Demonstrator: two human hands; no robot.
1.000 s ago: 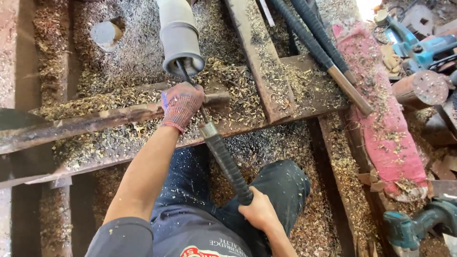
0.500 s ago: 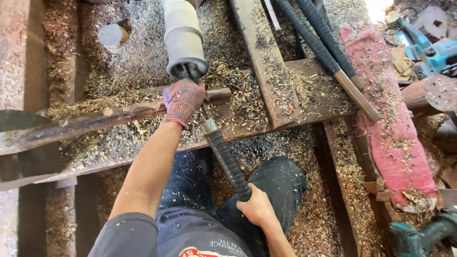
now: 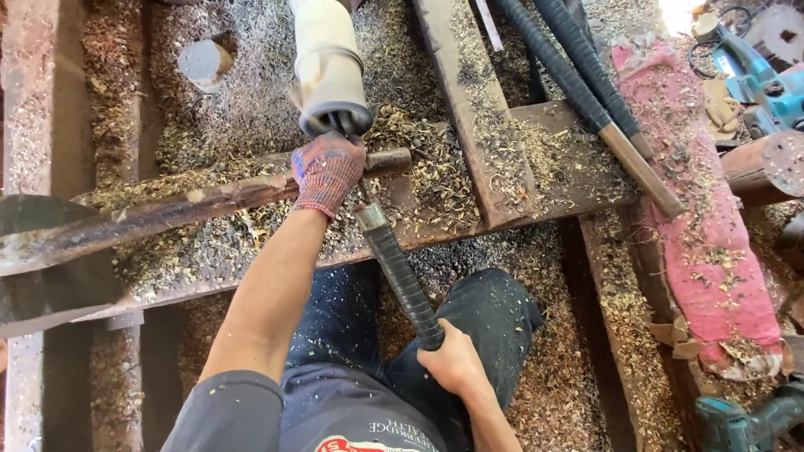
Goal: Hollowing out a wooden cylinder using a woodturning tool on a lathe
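Observation:
My left hand (image 3: pixel 327 172), in a red and blue knit glove, presses down on a long dark tool rest bar (image 3: pixel 193 205) right below a pale round wooden workpiece (image 3: pixel 328 71) mounted on a lathe. My bare right hand (image 3: pixel 456 364) grips the end of a long turning tool's black ribbed handle (image 3: pixel 402 280). The tool's metal tip passes under my gloved fingers toward the end of the workpiece, and the tip itself is hidden.
Wood shavings cover the lathe bed and planks (image 3: pixel 469 125). Two more black-handled tools (image 3: pixel 586 92) lie at upper right beside a pink cloth-covered beam (image 3: pixel 703 243). Blue power tools (image 3: pixel 766 84) sit at the far right, and a teal drill (image 3: pixel 745 423) lies at lower right. A short wooden cylinder (image 3: pixel 205 63) stands at upper left.
Both hands keep their hold; the view has drifted slightly, so the workpiece and hands sit a little to the right in the picture.

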